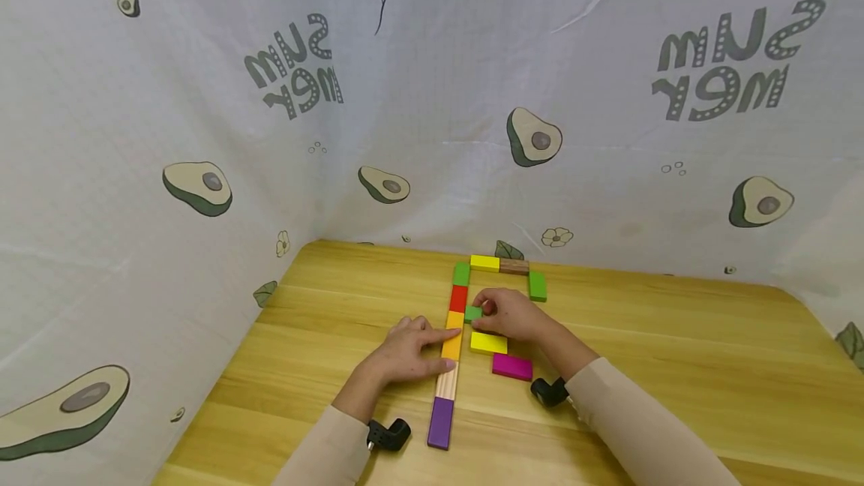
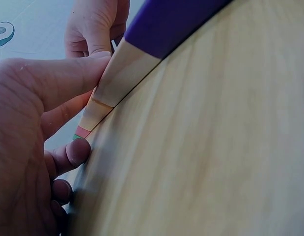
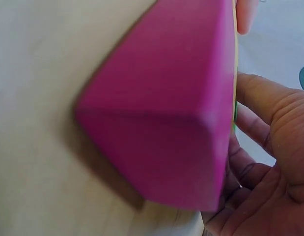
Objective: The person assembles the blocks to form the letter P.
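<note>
A row of wooden blocks runs away from me: purple (image 1: 441, 426), plain wood (image 1: 446, 387), orange (image 1: 452, 349), red (image 1: 458, 298) and green (image 1: 462, 274). My left hand (image 1: 408, 351) lies to the row's left, its extended index fingertip touching the orange block and its thumb near the joint with the plain wood one. On the other side, my right hand (image 1: 514, 315) pinches a small green block (image 1: 472, 313) against the row near the red-orange joint. A yellow block (image 1: 489, 343) and a magenta block (image 1: 512, 367) lie closer to me; the magenta one hides much in the right wrist view.
From the row's far end, a yellow block (image 1: 484, 263) and a brown block (image 1: 514, 267) extend right, and another green block (image 1: 537, 286) turns back toward me. A printed white curtain (image 1: 445, 96) stands behind the wooden table (image 1: 675, 366).
</note>
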Demonstrator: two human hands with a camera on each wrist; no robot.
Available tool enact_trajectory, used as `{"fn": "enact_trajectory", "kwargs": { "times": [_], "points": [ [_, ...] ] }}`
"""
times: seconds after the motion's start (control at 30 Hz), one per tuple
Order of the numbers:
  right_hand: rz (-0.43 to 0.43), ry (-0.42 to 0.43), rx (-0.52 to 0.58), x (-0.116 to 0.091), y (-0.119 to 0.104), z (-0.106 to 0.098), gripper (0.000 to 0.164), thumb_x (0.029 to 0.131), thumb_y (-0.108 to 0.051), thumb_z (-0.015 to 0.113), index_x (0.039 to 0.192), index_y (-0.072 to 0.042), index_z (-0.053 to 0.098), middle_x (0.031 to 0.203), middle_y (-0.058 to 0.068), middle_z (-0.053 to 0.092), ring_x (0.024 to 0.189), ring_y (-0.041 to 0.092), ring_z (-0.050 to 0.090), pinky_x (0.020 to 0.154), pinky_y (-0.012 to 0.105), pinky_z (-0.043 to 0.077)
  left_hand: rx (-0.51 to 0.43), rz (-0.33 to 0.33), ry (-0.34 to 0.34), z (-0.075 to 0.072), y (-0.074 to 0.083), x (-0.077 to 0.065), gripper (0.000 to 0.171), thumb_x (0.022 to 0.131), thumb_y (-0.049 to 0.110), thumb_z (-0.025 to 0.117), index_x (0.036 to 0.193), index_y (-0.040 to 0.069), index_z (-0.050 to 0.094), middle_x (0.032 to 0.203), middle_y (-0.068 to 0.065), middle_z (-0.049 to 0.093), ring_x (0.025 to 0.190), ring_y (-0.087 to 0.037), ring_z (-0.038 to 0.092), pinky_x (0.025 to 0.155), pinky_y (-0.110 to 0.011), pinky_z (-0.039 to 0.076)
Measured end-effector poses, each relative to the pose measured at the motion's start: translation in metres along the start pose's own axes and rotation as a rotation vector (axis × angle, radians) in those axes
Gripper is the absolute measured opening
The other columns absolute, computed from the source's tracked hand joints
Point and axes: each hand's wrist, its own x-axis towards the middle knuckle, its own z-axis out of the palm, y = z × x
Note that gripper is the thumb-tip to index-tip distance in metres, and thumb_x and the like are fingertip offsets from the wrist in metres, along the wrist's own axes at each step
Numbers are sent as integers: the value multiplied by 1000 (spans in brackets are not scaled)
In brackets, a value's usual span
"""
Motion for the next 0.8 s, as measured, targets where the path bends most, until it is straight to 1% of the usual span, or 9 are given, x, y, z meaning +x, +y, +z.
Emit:
{"fn": "enact_trajectory", "kwargs": {
  "times": [0.13, 0.2, 0.37, 0.47, 0.63, 0.8],
  "points": [
    [-15, 11, -5, 0, 1, 1, 28, 90, -30, 79, 111, -15, 68, 96, 2, 65, 84, 17, 56, 78, 35, 49, 7, 8, 0, -1, 0, 0, 58, 91, 54, 68, 146, 42, 55, 97, 8, 51, 87, -12, 37, 77, -29, 30],
    [-18, 10, 2, 0, 1, 1, 30, 90, -30, 79, 113, -15, 67, 97, 2, 65, 83, 17, 56, 76, 34, 49, 7, 5, -1, -1, 0, 0, 58, 91, 54, 69, 146, 43, 55, 97, 8, 51, 87, -12, 37, 76, -29, 30],
    [29, 17, 50, -6, 3, 0, 41, 89, -33, 80, 120, -12, 63, 99, 5, 64, 84, 18, 57, 76, 33, 49, 4, -2, -1, 1, 0, 0, 58, 90, 55, 69, 145, 44, 56, 95, 8, 50, 86, -13, 37, 74, -29, 29],
    [41, 20, 68, -14, 5, -2, 39, 87, -34, 81, 113, -12, 62, 96, 4, 63, 84, 19, 56, 77, 33, 49, 2, 1, 4, 1, 1, 0, 58, 90, 54, 69, 145, 43, 56, 94, 8, 49, 85, -13, 36, 74, -28, 29],
    [4, -43, 36, -33, 8, -5, 32, 83, -37, 85, 97, -16, 65, 88, -1, 62, 82, 16, 55, 75, 33, 47, 5, 7, 5, 1, 2, -1, 58, 90, 54, 69, 145, 42, 56, 95, 8, 50, 86, -12, 37, 76, -29, 30],
    [-16, -69, 0, -47, 9, -8, 28, 82, -35, 85, 91, -16, 65, 80, -3, 58, 75, 15, 52, 70, 31, 44, 7, 5, 5, 2, 0, 0, 58, 90, 54, 69, 145, 43, 55, 97, 8, 51, 88, -12, 37, 78, -30, 30]
  ]
}}
